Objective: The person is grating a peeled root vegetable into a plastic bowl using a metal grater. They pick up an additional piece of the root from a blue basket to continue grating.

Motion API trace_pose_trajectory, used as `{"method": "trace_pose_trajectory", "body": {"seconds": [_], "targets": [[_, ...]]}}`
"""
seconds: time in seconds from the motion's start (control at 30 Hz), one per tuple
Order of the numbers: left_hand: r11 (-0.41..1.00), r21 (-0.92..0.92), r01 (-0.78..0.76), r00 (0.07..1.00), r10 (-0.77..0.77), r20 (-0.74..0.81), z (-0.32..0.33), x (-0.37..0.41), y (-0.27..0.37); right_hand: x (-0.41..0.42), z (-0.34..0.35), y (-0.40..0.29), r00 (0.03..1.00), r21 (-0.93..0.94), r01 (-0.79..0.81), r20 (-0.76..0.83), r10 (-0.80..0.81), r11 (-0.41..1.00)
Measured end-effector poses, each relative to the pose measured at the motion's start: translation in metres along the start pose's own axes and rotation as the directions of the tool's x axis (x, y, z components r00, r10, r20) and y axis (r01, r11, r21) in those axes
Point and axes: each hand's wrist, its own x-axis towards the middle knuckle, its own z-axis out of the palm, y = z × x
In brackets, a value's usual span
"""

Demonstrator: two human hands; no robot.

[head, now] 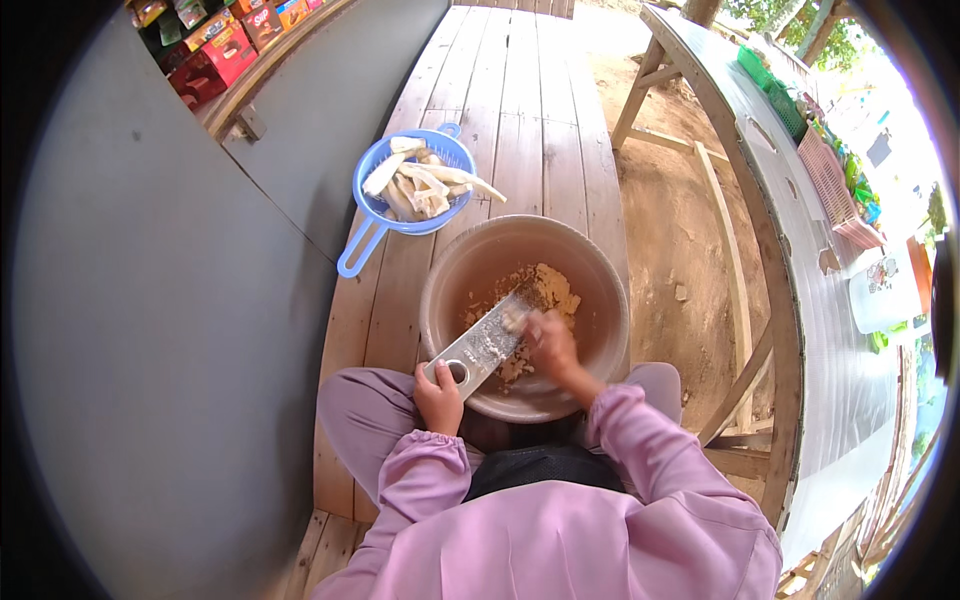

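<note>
My left hand (439, 401) grips the lower end of a flat metal grater (480, 346), by the round hole near its edge. The grater slants into a large brown basin (435, 300) in front of my folded legs. My right hand (553, 341), blurred, presses a pale piece of peeled root (515, 319) against the grater's upper part. Pale shreds cling to the metal. Grated root (556, 289) is heaped in the basin, with crumbs scattered around it. Beyond the basin at the left, a blue plastic strainer (362, 251) holds several peeled pale roots (409, 180), one jutting over its rim.
I sit on a wooden plank bench (517, 142) beside a grey wall (165, 315). Boxed snacks (225, 56) stand on a shelf at upper left. Right of the bench is bare earth (667, 247), then a wood-framed table (832, 315) with a pink basket (829, 180) and a white container (885, 289).
</note>
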Motion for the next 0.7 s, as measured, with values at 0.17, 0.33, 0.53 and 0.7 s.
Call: {"method": "trace_pose_trajectory", "body": {"seconds": [0.17,0.33,0.53,0.7], "targets": [[1.000,-0.003,-0.014,0.999,0.014,-0.051,0.007,0.001,0.005,0.012,0.013,0.016,0.994,0.147,-0.097,-0.031,0.103,0.984],[0.999,-0.033,0.004,1.000,-0.004,0.002,0.005,0.001,0.004,-0.001,0.011,0.009,0.997,0.131,-0.054,-0.051,0.062,0.990],[0.999,0.029,-0.019,0.999,0.020,-0.040,0.005,0.003,0.007,-0.006,0.013,-0.008,0.997,0.251,-0.072,0.039,0.065,0.965],[1.000,-0.008,-0.005,1.000,0.005,0.007,0.003,0.002,-0.005,0.014,0.000,0.008,0.988,-0.136,-0.152,0.012,0.155,0.979]]}}
